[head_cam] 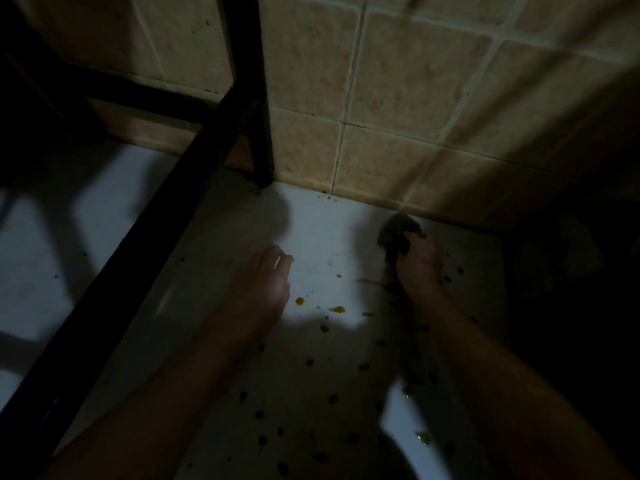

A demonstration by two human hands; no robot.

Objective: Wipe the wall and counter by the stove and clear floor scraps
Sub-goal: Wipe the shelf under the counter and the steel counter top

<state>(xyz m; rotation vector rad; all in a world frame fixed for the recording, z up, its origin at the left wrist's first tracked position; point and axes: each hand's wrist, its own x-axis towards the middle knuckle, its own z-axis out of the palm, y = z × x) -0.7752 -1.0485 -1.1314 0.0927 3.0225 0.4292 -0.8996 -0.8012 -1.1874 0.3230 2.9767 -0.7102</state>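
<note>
Right hand [417, 261]: is gripping a crumpled dark cloth [398, 232] where the white floor [322, 230] meets the tiled wall [398, 98].
Left hand [268, 278]: is hovering relaxed and empty beside orange drips [336, 309].
Dark scraps [332, 398]: are lying scattered nearer the person.
Best approach: probably dragging the cloth from the wall inward, gathering the scraps.

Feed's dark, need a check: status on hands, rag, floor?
Right hand grips rag at wall base. Left hand empty, fingers loose. Scraps and orange drips across floor. Black frame leg close on left.
</note>
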